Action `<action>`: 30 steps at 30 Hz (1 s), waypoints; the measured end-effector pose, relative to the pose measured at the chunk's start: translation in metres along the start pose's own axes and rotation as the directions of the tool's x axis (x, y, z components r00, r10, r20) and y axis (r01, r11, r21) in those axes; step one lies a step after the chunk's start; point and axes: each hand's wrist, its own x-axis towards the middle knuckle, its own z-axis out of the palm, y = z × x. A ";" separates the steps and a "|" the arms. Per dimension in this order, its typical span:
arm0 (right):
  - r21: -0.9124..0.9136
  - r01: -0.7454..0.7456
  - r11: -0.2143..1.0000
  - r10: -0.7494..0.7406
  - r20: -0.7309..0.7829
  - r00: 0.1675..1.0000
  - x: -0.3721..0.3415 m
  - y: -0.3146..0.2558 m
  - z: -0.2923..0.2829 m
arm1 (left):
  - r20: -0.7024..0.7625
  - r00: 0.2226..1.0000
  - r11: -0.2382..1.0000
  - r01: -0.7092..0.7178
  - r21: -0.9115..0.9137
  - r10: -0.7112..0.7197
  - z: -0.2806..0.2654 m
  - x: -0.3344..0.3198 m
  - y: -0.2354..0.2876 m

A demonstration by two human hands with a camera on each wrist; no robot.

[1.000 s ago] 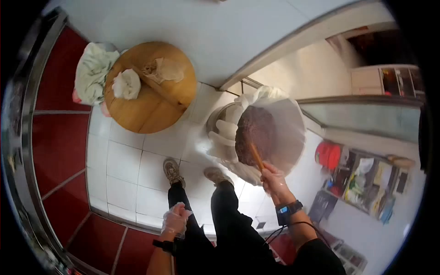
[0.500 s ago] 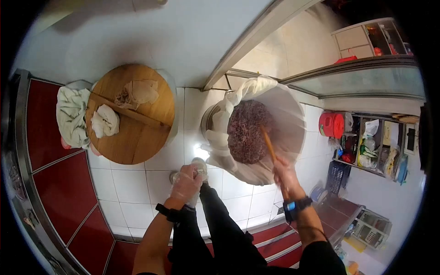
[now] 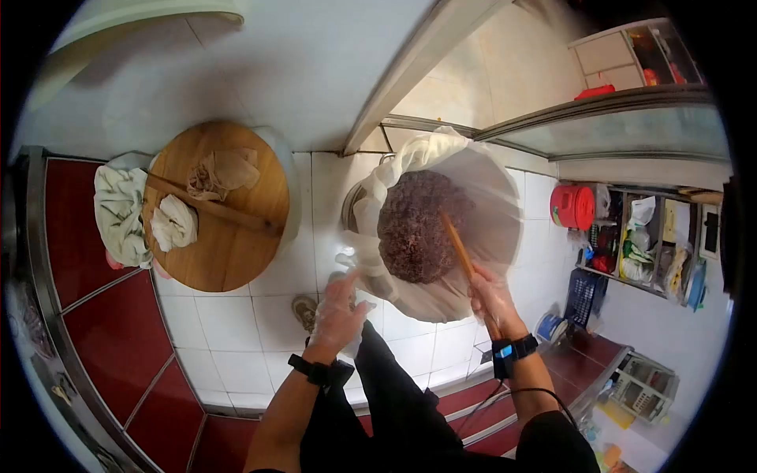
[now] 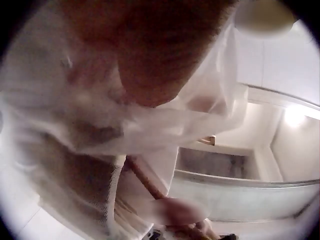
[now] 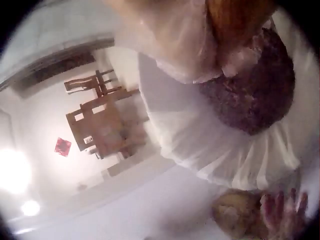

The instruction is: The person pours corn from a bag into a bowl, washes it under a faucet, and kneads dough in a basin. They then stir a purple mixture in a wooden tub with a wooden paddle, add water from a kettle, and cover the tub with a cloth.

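Note:
In the head view a cloth-lined container (image 3: 489, 197) holds a dark purple grainy mass (image 3: 418, 229). The right hand (image 3: 490, 298), in a clear plastic glove, grips a wooden stick (image 3: 460, 251) whose far end touches the mass. Gloved too, the left hand (image 3: 339, 315) is held in the air at the container's lower left, holding nothing, fingers extended and spread. The right wrist view shows the mass (image 5: 250, 95) inside the pleated cloth (image 5: 225, 160), with the left hand (image 5: 285, 212) beyond the rim.
A round wooden lid (image 3: 221, 260) with a bar across it lies at the left, bearing a white cloth (image 3: 174, 223) and a thin tan cloth (image 3: 236, 168). Beside it is a pale green towel (image 3: 122, 209). A red container (image 3: 572, 207) and shelves (image 3: 643, 244) stand at the right.
The left hand has risen from beside the leg toward the container and its fingers have spread. The right hand still grips the stick, which has shifted in the mass. The head view has turned.

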 end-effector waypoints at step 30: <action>-0.005 0.456 0.890 -0.381 -0.558 0.737 -0.020 0.043 0.054 | 0.192 0.962 0.966 0.153 0.206 -0.194 -0.133 -0.041 -0.094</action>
